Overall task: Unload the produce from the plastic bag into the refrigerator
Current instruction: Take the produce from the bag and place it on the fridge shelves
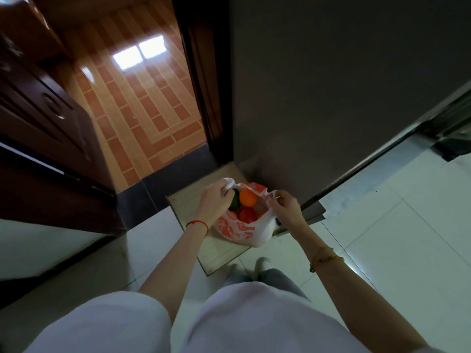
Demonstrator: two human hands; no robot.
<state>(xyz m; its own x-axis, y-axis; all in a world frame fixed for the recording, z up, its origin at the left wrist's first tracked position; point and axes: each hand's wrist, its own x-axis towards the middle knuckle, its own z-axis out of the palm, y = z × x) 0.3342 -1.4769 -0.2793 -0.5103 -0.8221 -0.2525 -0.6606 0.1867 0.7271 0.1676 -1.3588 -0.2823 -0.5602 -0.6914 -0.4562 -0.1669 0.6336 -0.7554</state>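
Note:
A white plastic bag [244, 229] with orange print stands on the floor at the foot of the grey refrigerator [331, 85], whose door is shut. Inside the bag I see an orange [248, 197], a red fruit [246, 215] and something dark green [235, 201]. My left hand [213, 201] grips the bag's left handle and my right hand [286, 206] pinches the right handle, holding the mouth apart.
A low board or platform [193, 207] lies under the bag and the refrigerator. To the left a dark wooden door [51, 118] stands open onto a brown tiled floor [137, 103]. White floor tiles [397, 212] spread to the right. My foot [262, 264] is just behind the bag.

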